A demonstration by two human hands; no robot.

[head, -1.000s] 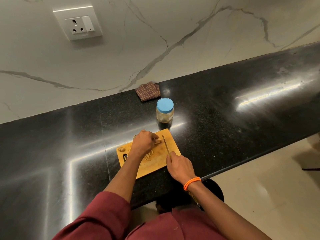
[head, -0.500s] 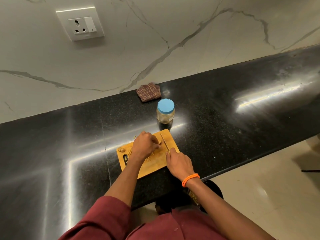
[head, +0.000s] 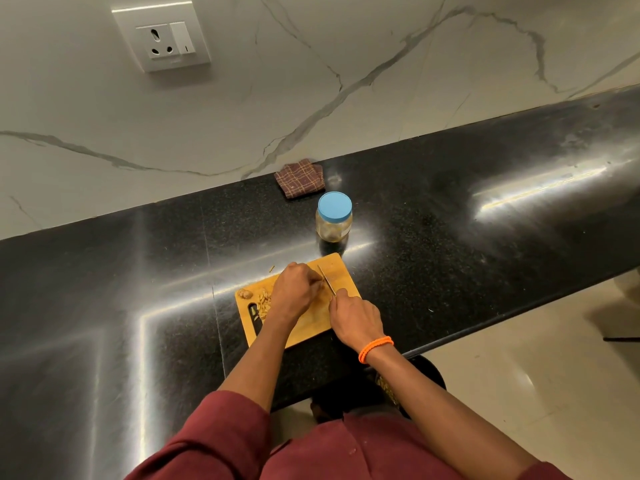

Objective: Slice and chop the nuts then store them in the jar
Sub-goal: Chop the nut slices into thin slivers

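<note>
Polished black stone counter (head: 450,209) glaring glossy; wooden cutting board (head: 341,271) showing matt; metal knife blade (head: 326,279) glinting; clear jar (head: 333,230), matt blue plastic lid (head: 334,206); checked cloth (head: 300,182).

The left hand (head: 295,292) covers whatever nut it steadies on the cutting board (head: 341,271); the knife (head: 326,279) handle is hidden within the right hand (head: 355,315); the jar (head: 334,217) contents are possibly nut pieces, too small to confirm.

Jar (head: 334,218) stands behind the cutting board (head: 341,275); cloth (head: 300,178) lies behind the jar.
</note>
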